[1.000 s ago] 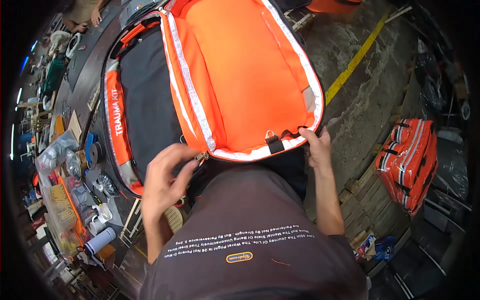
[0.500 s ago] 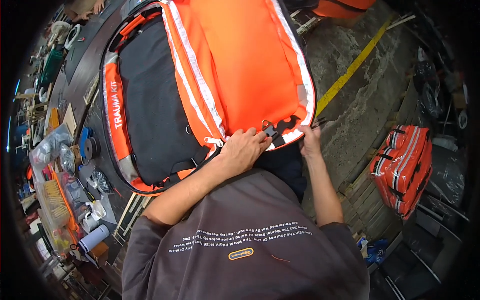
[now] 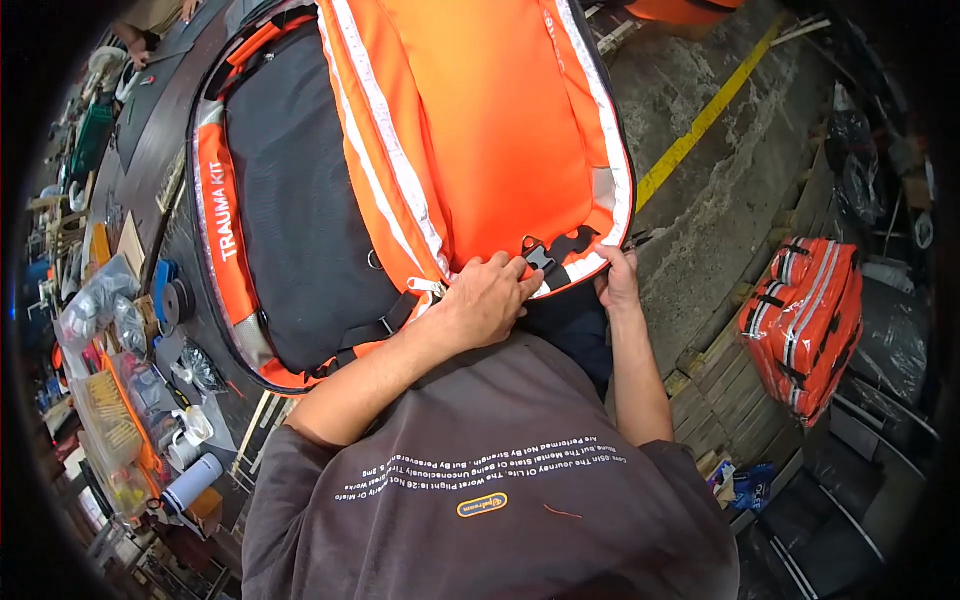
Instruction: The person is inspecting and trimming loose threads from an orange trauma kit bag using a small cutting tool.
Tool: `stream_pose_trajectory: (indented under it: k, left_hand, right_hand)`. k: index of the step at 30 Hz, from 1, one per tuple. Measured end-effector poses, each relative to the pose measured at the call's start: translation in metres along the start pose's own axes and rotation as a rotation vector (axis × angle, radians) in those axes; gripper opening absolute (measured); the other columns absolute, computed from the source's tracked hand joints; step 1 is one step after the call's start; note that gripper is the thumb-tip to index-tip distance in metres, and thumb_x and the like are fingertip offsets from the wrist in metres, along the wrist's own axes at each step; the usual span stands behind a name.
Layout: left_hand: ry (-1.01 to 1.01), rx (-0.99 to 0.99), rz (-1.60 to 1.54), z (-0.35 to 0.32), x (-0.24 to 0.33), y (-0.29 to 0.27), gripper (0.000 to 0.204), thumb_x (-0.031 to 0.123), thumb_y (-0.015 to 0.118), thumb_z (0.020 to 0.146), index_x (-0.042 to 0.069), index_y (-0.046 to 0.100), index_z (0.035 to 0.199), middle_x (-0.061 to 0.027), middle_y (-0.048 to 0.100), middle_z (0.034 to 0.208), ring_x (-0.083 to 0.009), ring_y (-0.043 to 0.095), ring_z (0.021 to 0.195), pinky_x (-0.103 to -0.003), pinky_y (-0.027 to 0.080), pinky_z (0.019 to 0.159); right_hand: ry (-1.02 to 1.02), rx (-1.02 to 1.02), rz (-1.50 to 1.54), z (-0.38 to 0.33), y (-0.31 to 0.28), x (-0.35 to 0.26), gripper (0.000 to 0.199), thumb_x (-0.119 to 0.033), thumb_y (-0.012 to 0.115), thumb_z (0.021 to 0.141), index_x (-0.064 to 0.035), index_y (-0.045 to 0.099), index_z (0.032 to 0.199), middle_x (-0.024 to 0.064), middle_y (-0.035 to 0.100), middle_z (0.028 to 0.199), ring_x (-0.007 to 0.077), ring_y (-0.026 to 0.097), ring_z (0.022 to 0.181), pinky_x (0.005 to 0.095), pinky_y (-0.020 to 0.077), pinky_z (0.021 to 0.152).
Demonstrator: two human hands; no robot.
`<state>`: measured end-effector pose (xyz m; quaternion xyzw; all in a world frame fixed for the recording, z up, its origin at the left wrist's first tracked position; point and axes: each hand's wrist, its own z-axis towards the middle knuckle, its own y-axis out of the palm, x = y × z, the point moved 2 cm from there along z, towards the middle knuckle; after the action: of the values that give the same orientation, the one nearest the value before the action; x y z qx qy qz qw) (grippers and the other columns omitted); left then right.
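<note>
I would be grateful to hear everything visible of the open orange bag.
The orange bag is spread open, its far end cropped at the top. It looks like fabric, with pale bands along the edges, a black panel on the left and an orange panel on the right. The left hand touches its near edge beside a dark buckle; the right hand holds the near right corner.

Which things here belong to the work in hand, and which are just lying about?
In hand:
- open orange-and-black bag, its rim in the right hand
- black buckle beside the left hand

Lying about:
- plastic-wrapped orange bag
- black spool
- pale tumbler
</note>
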<state>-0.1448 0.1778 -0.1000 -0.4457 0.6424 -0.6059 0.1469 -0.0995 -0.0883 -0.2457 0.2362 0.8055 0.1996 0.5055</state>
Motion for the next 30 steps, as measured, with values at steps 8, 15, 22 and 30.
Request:
stream_pose_trajectory:
  k: [8, 15, 22, 30]
  left_hand:
    - [-0.044, 0.026, -0.073, -0.001, 0.002, -0.012, 0.063, 0.034, 0.08, 0.094, 0.008, 0.065, 0.149, -0.0132, 0.067, 0.118, -0.0319, 0.065, 0.112, -0.046, 0.057, 0.092]
    - [0.139, 0.387, -0.583, -0.02, 0.017, -0.03, 0.055, 0.017, 0.083, 0.09, 0.007, 0.069, 0.142, -0.0188, 0.067, 0.137, -0.0392, 0.064, 0.127, -0.049, 0.051, 0.111]
    - [0.796, -0.308, -1.22, -0.082, 0.037, -0.034, 0.064, 0.045, 0.062, 0.113, -0.001, 0.058, 0.158, -0.0209, 0.05, 0.169, -0.0356, 0.038, 0.162, -0.052, 0.027, 0.132]
    - [0.26, 0.29, -0.951, -0.174, 0.044, -0.125, 0.048, 0.034, 0.061, 0.112, -0.003, 0.07, 0.14, -0.022, 0.07, 0.139, -0.0368, 0.067, 0.131, -0.045, 0.053, 0.111]
  right_hand:
    - [-0.061, 0.021, -0.101, -0.002, 0.014, -0.011, 0.038, -0.004, 0.072, 0.096, 0.0034, 0.068, 0.133, 0.0108, 0.077, 0.124, 0.0197, 0.076, 0.107, 0.035, 0.0612, 0.092]
    - [-0.402, 0.195, -0.363, -0.016, 0.015, -0.013, 0.016, -0.006, 0.079, 0.1, -0.0071, 0.067, 0.11, -0.0029, 0.069, 0.104, 0.0075, 0.063, 0.093, 0.0268, 0.0521, 0.085]
    - [-0.407, 0.148, -0.314, -0.015, 0.008, -0.035, 0.019, -0.012, 0.077, 0.103, -0.0053, 0.075, 0.12, -0.0008, 0.075, 0.114, 0.0097, 0.067, 0.101, 0.0292, 0.0518, 0.092]
    - [-0.453, 0.248, -0.359, -0.016, 0.019, -0.037, 0.011, -0.016, 0.079, 0.102, -0.011, 0.07, 0.1, -0.001, 0.072, 0.096, 0.0105, 0.065, 0.083, 0.0295, 0.0537, 0.076]
